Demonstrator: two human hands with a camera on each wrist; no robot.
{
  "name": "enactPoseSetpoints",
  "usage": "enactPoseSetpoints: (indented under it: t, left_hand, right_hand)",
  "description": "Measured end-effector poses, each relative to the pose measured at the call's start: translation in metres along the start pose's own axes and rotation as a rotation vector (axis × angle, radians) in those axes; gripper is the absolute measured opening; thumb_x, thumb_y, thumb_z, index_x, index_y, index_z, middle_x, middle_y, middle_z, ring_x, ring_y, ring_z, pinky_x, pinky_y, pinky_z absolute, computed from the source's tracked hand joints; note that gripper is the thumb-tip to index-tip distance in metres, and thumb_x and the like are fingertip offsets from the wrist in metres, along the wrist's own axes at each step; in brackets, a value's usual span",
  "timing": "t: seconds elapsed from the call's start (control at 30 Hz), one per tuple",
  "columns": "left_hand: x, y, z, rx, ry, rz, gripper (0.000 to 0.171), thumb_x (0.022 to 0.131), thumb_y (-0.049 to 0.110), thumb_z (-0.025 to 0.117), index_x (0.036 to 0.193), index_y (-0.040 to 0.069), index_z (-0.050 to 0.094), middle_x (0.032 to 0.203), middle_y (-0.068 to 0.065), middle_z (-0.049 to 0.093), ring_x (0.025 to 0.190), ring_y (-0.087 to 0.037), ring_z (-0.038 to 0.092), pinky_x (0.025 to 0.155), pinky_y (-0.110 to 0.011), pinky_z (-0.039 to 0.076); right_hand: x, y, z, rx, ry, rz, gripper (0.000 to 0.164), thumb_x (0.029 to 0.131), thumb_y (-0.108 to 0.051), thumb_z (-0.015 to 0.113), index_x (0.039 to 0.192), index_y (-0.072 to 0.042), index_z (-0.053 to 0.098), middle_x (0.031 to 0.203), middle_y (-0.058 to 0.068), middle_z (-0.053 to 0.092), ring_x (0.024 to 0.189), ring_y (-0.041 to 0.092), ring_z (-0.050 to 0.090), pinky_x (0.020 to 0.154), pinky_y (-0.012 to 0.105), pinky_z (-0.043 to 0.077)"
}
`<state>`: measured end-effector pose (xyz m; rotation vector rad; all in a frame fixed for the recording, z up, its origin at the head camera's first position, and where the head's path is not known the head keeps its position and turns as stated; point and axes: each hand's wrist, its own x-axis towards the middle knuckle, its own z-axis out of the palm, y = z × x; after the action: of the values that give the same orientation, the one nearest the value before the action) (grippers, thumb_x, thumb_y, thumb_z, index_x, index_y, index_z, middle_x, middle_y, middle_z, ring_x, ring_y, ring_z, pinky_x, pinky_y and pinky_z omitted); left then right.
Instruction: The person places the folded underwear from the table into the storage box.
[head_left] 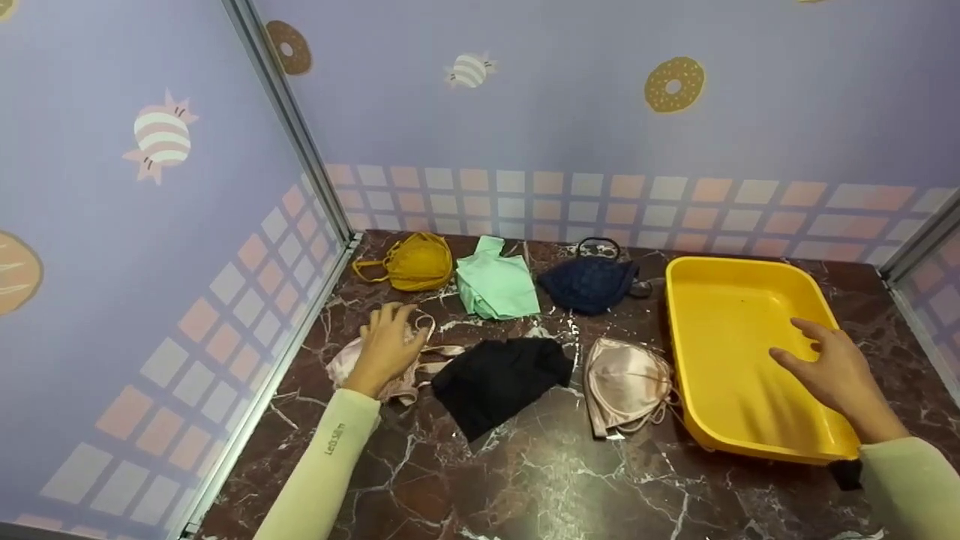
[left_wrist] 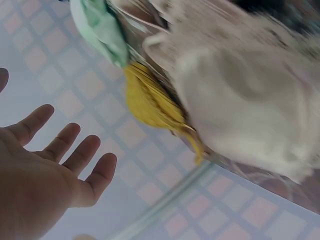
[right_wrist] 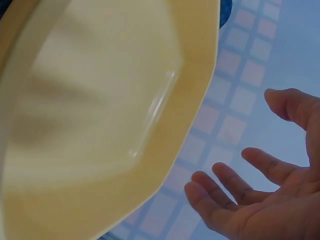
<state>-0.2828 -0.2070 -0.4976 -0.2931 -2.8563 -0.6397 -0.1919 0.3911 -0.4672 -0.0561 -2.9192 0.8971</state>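
Observation:
My left hand hovers over a pale pink lace bra, hiding part of it. In the left wrist view the left fingers are spread and hold nothing; the pale bra is blurred there. Beside this bra lies a black garment, spread flat. My right hand is above the right side of a yellow tub, thumb and fingers apart. The right wrist view shows this hand holding nothing, near the tub's wall. A champagne satin bra lies left of the tub.
Along the back wall lie a mustard-yellow strapped garment, a mint-green folded cloth and a navy bra-like garment. Patterned panels enclose the dark marbled surface at the back and sides. Something small and black is near the right sleeve.

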Motion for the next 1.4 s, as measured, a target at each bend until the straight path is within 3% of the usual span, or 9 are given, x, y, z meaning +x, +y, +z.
enactPoseSetpoints:
  t: [0.33, 0.57, 0.7, 1.0, 1.17, 1.3, 1.4]
  left_hand:
    - [-0.021, -0.054, -0.015, -0.046, -0.04, -0.13, 0.053, 0.088, 0.031, 0.061, 0.134, 0.006, 0.048, 0.129, -0.02, 0.042, 0.119, -0.04, 0.033, 0.09, -0.059, 0.023]
    - [-0.029, -0.079, -0.019, -0.003, -0.138, -0.271, 0.071, 0.083, 0.034, 0.07, 0.139, 0.002, 0.039, 0.134, -0.031, 0.034, 0.122, -0.049, 0.027, 0.093, -0.065, 0.02]
    - [-0.032, -0.083, -0.018, 0.014, -0.184, -0.328, 0.077, 0.084, 0.039, 0.068, 0.141, 0.001, 0.035, 0.137, -0.033, 0.03, 0.125, -0.052, 0.024, 0.093, -0.067, 0.02]
    - [-0.034, -0.085, -0.008, 0.013, -0.218, -0.362, 0.078, 0.082, 0.041, 0.067, 0.141, 0.001, 0.035, 0.14, -0.034, 0.027, 0.127, -0.052, 0.02, 0.094, -0.068, 0.018]
    - [-0.037, -0.087, -0.003, 0.026, -0.228, -0.4, 0.079, 0.081, 0.041, 0.068, 0.14, 0.0, 0.035, 0.135, -0.036, 0.032, 0.125, -0.053, 0.022, 0.091, -0.068, 0.019]
    - [-0.038, -0.088, -0.001, 0.008, -0.227, -0.409, 0.081, 0.081, 0.041, 0.069, 0.14, 0.001, 0.033, 0.132, -0.038, 0.034, 0.124, -0.053, 0.022, 0.092, -0.068, 0.018]
    - [-0.038, -0.089, -0.001, -0.003, -0.233, -0.422, 0.085, 0.08, 0.043, 0.07, 0.142, 0.001, 0.03, 0.134, -0.039, 0.029, 0.125, -0.054, 0.02, 0.093, -0.068, 0.017]
  right_hand:
    - [-0.01, 0.036, -0.011, -0.067, 0.084, 0.096, 0.053, 0.098, -0.024, 0.051, 0.133, 0.013, 0.039, 0.122, 0.043, 0.037, 0.107, 0.058, 0.039, 0.081, 0.065, 0.038]
    - [-0.02, 0.062, -0.014, -0.043, 0.103, 0.243, 0.046, 0.096, -0.004, 0.044, 0.136, 0.015, 0.033, 0.12, 0.042, 0.041, 0.096, 0.053, 0.049, 0.077, 0.061, 0.043]
    - [-0.025, 0.074, -0.014, 0.009, 0.107, 0.316, 0.049, 0.097, -0.009, 0.041, 0.137, 0.015, 0.031, 0.124, 0.043, 0.038, 0.104, 0.055, 0.044, 0.082, 0.062, 0.04]
    - [-0.032, 0.088, -0.011, 0.025, 0.074, 0.47, 0.059, 0.091, -0.005, 0.039, 0.142, 0.015, 0.016, 0.133, 0.045, 0.025, 0.112, 0.059, 0.034, 0.086, 0.063, 0.038]
    - [-0.03, 0.089, -0.008, 0.01, 0.019, 0.534, 0.058, 0.09, -0.003, 0.037, 0.141, 0.016, 0.018, 0.133, 0.044, 0.027, 0.111, 0.056, 0.039, 0.085, 0.06, 0.04]
    - [-0.03, 0.091, -0.007, 0.007, -0.018, 0.563, 0.055, 0.089, -0.001, 0.035, 0.139, 0.018, 0.021, 0.132, 0.044, 0.028, 0.101, 0.051, 0.046, 0.073, 0.05, 0.048]
    - [-0.03, 0.093, -0.005, 0.004, -0.019, 0.528, 0.054, 0.088, -0.001, 0.036, 0.137, 0.018, 0.026, 0.127, 0.043, 0.034, 0.089, 0.045, 0.052, 0.06, 0.039, 0.048]
